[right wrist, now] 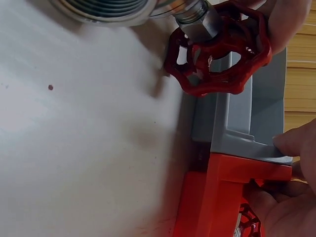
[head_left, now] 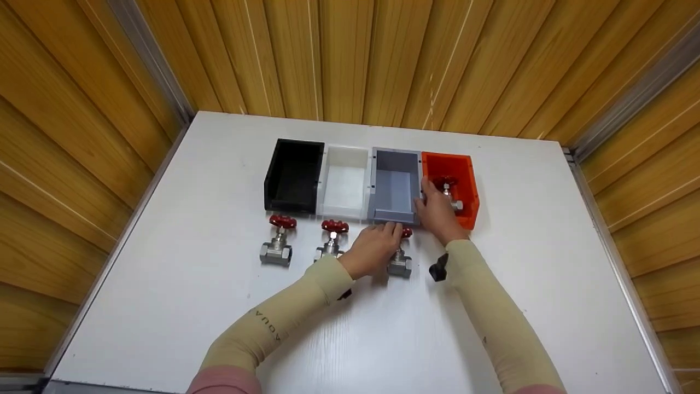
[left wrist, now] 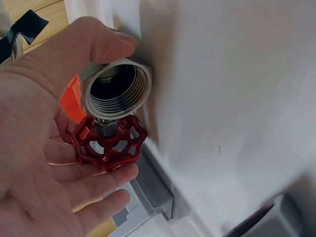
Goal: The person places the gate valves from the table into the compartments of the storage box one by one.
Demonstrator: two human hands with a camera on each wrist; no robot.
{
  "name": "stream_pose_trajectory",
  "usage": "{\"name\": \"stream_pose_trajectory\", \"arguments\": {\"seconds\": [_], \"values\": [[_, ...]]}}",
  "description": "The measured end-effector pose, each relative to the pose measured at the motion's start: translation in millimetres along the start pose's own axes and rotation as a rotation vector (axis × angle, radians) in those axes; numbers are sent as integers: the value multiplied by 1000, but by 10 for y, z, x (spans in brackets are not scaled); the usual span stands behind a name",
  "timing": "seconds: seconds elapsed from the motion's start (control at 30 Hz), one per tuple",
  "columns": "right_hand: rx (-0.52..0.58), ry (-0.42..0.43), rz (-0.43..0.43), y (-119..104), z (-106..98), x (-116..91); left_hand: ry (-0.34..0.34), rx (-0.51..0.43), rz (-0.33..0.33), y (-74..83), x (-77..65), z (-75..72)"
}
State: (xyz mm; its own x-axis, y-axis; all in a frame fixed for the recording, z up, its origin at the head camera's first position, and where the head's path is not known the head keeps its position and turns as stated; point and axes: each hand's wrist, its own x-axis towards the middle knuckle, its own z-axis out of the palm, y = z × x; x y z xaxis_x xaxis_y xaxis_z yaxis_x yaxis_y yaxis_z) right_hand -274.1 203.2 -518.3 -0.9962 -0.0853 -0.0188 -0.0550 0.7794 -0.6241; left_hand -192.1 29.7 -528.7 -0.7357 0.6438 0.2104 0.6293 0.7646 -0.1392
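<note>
In the head view my left hand (head_left: 374, 249) holds a gate valve (head_left: 401, 264) with a red handwheel, standing before the grey bin (head_left: 394, 216). The left wrist view shows the thumb against its threaded metal body and the fingers along the handwheel (left wrist: 106, 160). My right hand (head_left: 440, 216) is at the joint between the grey bin and the orange bin (head_left: 466, 174). In the right wrist view its thumb lies on the grey rim and its fingers reach inside the orange bin (right wrist: 212, 197), pinching the adjoining walls. Another gate valve (head_left: 457, 205) lies in the orange bin, partly hidden.
A white bin (head_left: 344, 213) and a black bin (head_left: 292, 208) continue the row leftward. Two more gate valves stand before them, one at the left (head_left: 276, 253) and one (head_left: 327, 250) partly covered by the left forearm. Wood-patterned walls (head_left: 350, 60) surround the white table (head_left: 164, 273).
</note>
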Motion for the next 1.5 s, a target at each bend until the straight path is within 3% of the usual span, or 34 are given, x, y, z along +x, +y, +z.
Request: {"name": "stream_pose_trajectory", "arguments": {"seconds": [0.47,0.73,0.97,1.5], "values": [[-11,21,-36,9,17,-18,-78,-40,12,-18,12,-22],[2,10,-23,29,22,-22,-65,-79,0,-46,26,-69],[-5,34,-55,29,5,-20,-150,-98,-12,-105,89,-160],[-6,20,-28,3,-11,-11,-95,-92,-17,-262,232,-314]]}}
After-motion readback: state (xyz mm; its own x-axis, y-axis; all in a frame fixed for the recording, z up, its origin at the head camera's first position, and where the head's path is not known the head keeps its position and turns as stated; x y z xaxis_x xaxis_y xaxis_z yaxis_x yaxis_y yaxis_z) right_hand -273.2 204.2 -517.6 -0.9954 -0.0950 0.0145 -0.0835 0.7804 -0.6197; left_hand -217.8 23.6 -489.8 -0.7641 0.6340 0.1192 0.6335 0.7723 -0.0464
